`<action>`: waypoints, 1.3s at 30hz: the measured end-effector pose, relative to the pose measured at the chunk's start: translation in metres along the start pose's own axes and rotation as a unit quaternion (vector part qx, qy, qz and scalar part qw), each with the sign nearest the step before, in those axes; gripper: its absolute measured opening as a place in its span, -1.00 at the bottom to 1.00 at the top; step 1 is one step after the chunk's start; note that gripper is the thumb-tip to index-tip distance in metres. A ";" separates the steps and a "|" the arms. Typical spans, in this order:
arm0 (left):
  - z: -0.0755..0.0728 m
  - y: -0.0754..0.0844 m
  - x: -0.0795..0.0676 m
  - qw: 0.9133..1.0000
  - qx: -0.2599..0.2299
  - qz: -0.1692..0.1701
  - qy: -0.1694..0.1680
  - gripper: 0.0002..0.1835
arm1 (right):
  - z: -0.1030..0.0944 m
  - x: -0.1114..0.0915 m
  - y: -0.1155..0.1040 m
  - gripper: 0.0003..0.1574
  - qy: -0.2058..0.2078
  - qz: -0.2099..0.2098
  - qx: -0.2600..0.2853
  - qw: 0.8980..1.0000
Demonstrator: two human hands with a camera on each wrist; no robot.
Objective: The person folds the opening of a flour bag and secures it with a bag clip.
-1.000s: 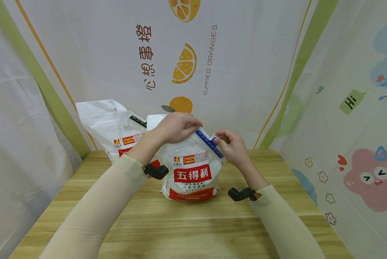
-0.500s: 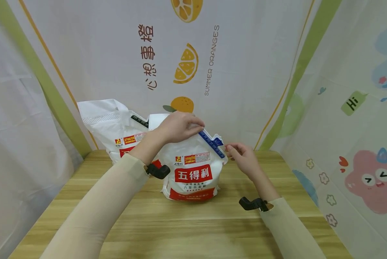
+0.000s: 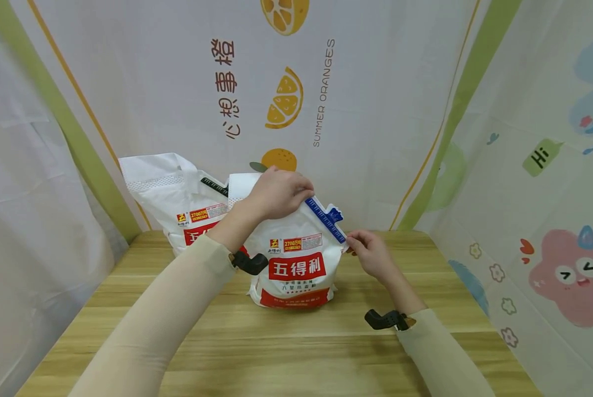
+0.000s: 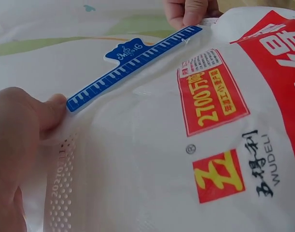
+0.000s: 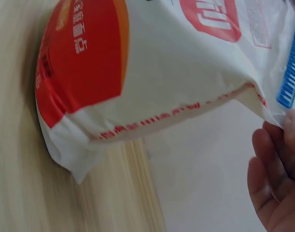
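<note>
A white and red flour bag (image 3: 301,226) stands on the table, its folded top slanting down to the right. A blue clip (image 3: 326,219) with a piano-key pattern lies along that slanted edge; its crown-shaped handle shows in the left wrist view. My left hand (image 3: 281,193) pinches the bag top at the clip's upper end, with the thumb (image 4: 54,108) close against the clip. At the clip's lower end, my right hand (image 3: 373,255) pinches the bag's corner between thumb and forefinger; the other fingers (image 5: 263,164) are loosely curled.
A second flour bag (image 3: 177,193) with a dark clip (image 3: 214,186) stands behind on the left, partly covered by the front bag and my left arm. Both are on a wooden table (image 3: 276,353). Printed curtains (image 3: 386,99) hang around the back and sides.
My right hand has left the clip's handle, moved right and down, and now takes hold of the bag's corner at the clip's lower end. My left hand stays at the bag top.
</note>
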State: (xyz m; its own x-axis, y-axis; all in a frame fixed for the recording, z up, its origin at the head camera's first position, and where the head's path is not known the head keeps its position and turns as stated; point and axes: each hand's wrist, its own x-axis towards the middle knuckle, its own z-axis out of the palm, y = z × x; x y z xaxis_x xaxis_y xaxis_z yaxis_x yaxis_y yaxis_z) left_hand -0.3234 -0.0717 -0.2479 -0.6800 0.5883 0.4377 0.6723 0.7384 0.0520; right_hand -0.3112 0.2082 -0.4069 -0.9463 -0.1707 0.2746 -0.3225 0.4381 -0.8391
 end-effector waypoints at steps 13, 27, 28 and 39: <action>-0.001 0.002 0.005 1.000 -0.006 -0.028 0.002 -0.73 | 0.000 -0.003 0.002 -0.64 0.026 0.041 0.076 0.996; -0.006 -0.001 0.001 0.997 -0.034 -0.061 -0.012 -0.69 | 0.005 -0.003 0.008 -0.72 -0.001 0.065 0.100 0.993; -0.008 -0.003 0.000 0.996 -0.044 -0.070 -0.011 -0.67 | 0.005 -0.003 0.007 -0.71 0.000 0.069 0.100 0.993; -0.016 -0.014 -0.002 0.994 -0.083 -0.062 0.018 -0.77 | 0.007 -0.005 0.006 -0.75 0.000 0.066 0.098 0.993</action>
State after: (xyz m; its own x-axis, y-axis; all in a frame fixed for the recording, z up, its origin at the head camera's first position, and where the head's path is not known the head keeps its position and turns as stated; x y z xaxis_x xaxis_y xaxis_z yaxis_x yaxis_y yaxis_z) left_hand -0.3267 -0.0886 -0.2355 -0.7517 0.4825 0.4496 0.6252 0.7383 0.2531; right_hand -0.3082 0.2057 -0.4166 -0.9802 -0.1225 0.1558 -0.1845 0.2764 -0.9432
